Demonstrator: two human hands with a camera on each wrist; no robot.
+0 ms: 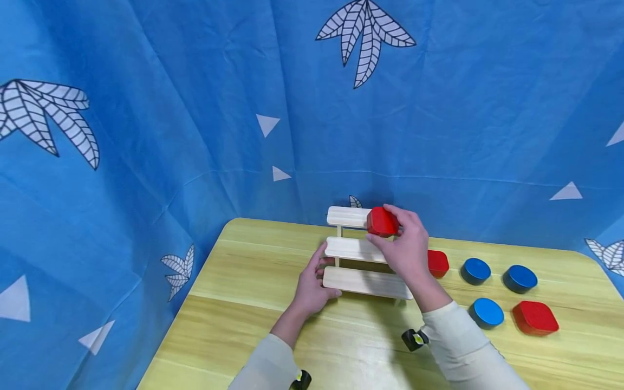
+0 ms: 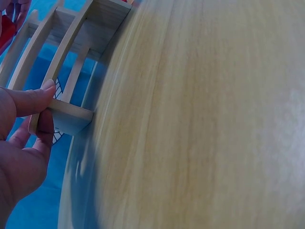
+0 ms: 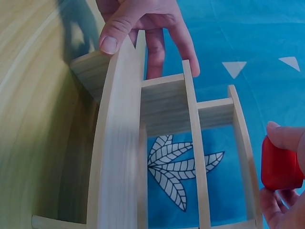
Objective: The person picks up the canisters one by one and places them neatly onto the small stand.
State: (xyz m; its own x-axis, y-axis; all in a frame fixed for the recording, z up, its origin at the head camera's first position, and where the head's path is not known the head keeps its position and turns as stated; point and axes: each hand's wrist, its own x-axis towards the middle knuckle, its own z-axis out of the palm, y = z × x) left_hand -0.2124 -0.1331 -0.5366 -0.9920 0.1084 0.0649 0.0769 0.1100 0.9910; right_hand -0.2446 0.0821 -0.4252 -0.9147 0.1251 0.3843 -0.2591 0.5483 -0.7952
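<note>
A small wooden three-tier stepped rack [image 1: 365,281] stands on the table near the curtain. My left hand [image 1: 311,288] grips its left end, and in the left wrist view thumb and fingers pinch the end of the lowest tier [image 2: 64,62]. My right hand [image 1: 408,250] pinches a red block [image 1: 382,222] with rounded corners, thumb on one side and fingers on the other. That block is at the rack's top tier [image 1: 348,216], covering its right part in the head view. Whether it touches the wood I cannot tell. The right wrist view shows the block [image 3: 279,167] beside the top tier.
Right of the rack lie another red block [image 1: 437,264], partly behind my right wrist, and a red block [image 1: 535,318] nearer the front. Among them are three round blue blocks, one a lighter blue [image 1: 486,313]. A blue patterned curtain [image 1: 312,108] hangs behind the wooden table [image 1: 234,319].
</note>
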